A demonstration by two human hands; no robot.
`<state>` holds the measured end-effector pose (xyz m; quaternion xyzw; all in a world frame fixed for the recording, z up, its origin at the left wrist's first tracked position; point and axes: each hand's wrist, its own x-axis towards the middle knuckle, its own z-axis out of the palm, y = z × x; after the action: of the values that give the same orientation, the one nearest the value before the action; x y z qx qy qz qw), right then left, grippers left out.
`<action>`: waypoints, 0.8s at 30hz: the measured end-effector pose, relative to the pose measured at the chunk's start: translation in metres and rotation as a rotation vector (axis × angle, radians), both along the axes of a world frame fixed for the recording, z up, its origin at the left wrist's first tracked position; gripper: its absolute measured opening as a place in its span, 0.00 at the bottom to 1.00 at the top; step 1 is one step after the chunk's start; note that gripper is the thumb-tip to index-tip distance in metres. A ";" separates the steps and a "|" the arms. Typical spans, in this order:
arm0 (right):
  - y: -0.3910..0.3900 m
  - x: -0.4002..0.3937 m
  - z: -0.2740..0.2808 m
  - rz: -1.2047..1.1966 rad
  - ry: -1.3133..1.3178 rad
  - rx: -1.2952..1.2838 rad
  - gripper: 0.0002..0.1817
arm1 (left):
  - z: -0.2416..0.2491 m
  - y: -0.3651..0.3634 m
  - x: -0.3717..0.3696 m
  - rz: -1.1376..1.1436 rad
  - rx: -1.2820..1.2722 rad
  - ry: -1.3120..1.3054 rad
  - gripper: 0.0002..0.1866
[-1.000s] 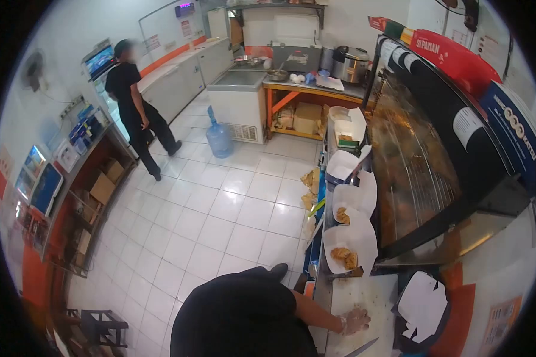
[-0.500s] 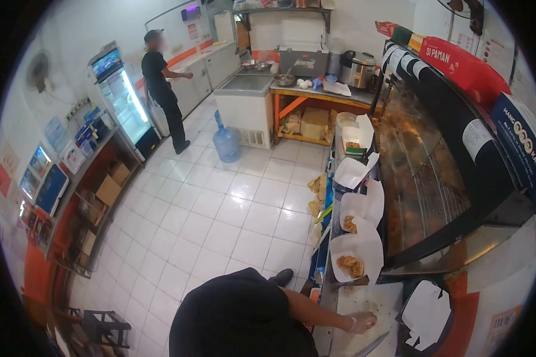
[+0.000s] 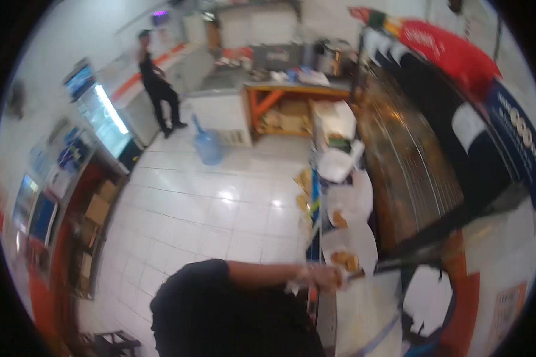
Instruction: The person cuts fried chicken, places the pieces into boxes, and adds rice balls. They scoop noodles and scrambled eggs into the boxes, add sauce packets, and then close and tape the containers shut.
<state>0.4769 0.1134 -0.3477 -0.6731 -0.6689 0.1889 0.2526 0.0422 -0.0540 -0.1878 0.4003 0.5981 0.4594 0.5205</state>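
Observation:
My left hand [image 3: 324, 277], in a loose clear plastic glove, is raised at the near edge of the counter, just below the nearest white food box [image 3: 366, 247]. Its fingers look closed, and a small dark brown shape shows at their tips; blur hides what it is. Browned, fried-looking pieces of food [image 3: 344, 260] lie in that box. Below the hand is a white cutting board [image 3: 363, 303], with a blurred knife blade [image 3: 381, 337] across its lower part. My right hand is outside the picture.
More open white boxes [image 3: 335, 165] line the counter. A glass display cabinet [image 3: 405, 149] stands along its right side. Cut white paper [image 3: 427, 300] lies right of the board. Across the tiled floor, a person in black [image 3: 158, 89] stands near a blue water bottle [image 3: 207, 146].
My left hand has lifted off the cutting board and moved up and left, near the closest box. The view has shifted and blurred. The person across the room has changed arm position.

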 end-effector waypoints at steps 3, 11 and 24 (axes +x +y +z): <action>0.009 -0.010 0.005 -0.222 -0.144 0.142 0.27 | 0.043 -0.028 -0.065 0.240 -0.007 -0.361 0.27; -0.045 -0.098 0.094 -0.510 -0.148 0.095 0.21 | 0.030 -0.020 -0.317 0.834 0.138 -0.055 0.15; -0.136 -0.324 0.093 -0.374 0.311 -0.042 0.15 | -0.083 0.089 -0.477 0.024 -0.017 0.809 0.19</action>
<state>0.1529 -0.0228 -0.2551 -0.7531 -0.4819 0.2539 0.3690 -0.4352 0.0346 -0.2710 0.5375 0.7632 0.2656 0.2410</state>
